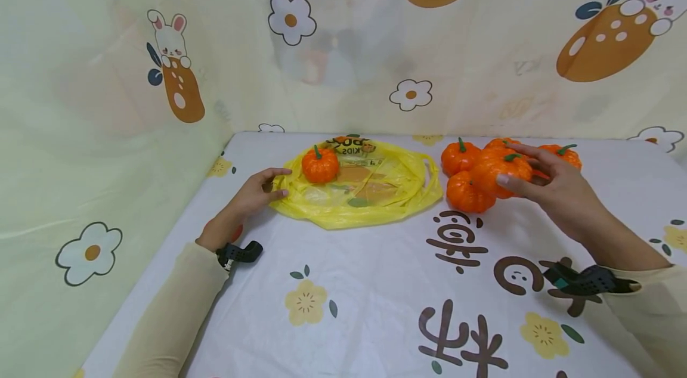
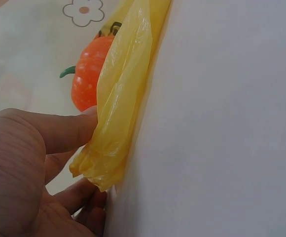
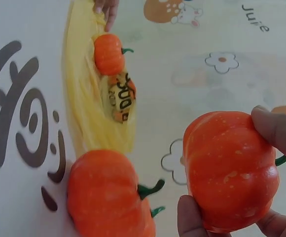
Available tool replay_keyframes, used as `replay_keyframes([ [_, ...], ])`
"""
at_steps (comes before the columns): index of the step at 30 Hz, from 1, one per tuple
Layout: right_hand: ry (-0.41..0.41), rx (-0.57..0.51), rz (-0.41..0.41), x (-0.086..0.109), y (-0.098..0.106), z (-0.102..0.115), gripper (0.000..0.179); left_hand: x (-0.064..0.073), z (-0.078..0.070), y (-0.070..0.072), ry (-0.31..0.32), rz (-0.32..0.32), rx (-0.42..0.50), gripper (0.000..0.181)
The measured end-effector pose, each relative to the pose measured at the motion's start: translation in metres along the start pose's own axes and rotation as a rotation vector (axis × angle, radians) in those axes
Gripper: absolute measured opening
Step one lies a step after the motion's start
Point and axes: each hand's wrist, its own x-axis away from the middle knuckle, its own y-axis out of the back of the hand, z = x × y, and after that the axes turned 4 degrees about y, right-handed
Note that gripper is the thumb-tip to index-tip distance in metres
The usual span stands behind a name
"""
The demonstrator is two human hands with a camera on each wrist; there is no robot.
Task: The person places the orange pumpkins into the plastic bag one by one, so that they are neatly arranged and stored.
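Note:
A yellow plastic bag (image 1: pixel 370 211) lies spread on the table, with one small orange toy pumpkin (image 1: pixel 320 166) on its left part. My left hand (image 1: pixel 254 192) holds the bag's left edge, thumb and forefinger spread along it; in the left wrist view the crinkled bag edge (image 2: pixel 116 123) lies against the fingertips. My right hand (image 1: pixel 560 187) grips another orange pumpkin (image 1: pixel 501 173), thumb on the near side and fingers round the far side. In the right wrist view this held pumpkin (image 3: pixel 229 170) is raised, its green stem partly behind the thumb.
Several more orange pumpkins, among them a front one (image 1: pixel 469 193) and a back one (image 1: pixel 460 156), cluster right of the bag around the held one. A printed white cloth (image 1: pixel 343 270) covers the table. Patterned curtains (image 1: pixel 343 56) hang behind and at the left.

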Motion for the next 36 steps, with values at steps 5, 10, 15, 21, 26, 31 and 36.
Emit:
replay_keyframes([
  [5, 0.045, -0.016, 0.005, 0.002, -0.009, 0.011, 0.079, 0.001, 0.000, -0.001, -0.008, -0.005, -0.034, 0.048],
  [10, 0.068, -0.009, 0.043, 0.001, -0.020, 0.023, 0.077, 0.002, 0.000, 0.000, -0.010, -0.007, -0.032, 0.047],
  [15, 0.080, -0.029, 0.095, 0.000, -0.032, 0.031, 0.078, 0.001, 0.001, 0.000, -0.020, -0.004, -0.028, 0.047],
  [21, 0.092, -0.056, 0.128, -0.001, -0.042, 0.042, 0.077, 0.001, -0.001, 0.000, -0.008, 0.000, -0.024, 0.047],
  [26, 0.120, -0.087, 0.151, -0.004, -0.051, 0.052, 0.076, 0.001, -0.003, 0.000, 0.000, 0.005, -0.018, 0.047],
  [31, 0.149, -0.115, 0.177, -0.009, -0.064, 0.062, 0.076, 0.002, -0.002, 0.000, -0.004, 0.005, -0.015, 0.048],
  [36, 0.187, -0.144, 0.200, -0.016, -0.080, 0.071, 0.074, 0.001, -0.001, 0.001, -0.017, 0.008, -0.017, 0.048],
])
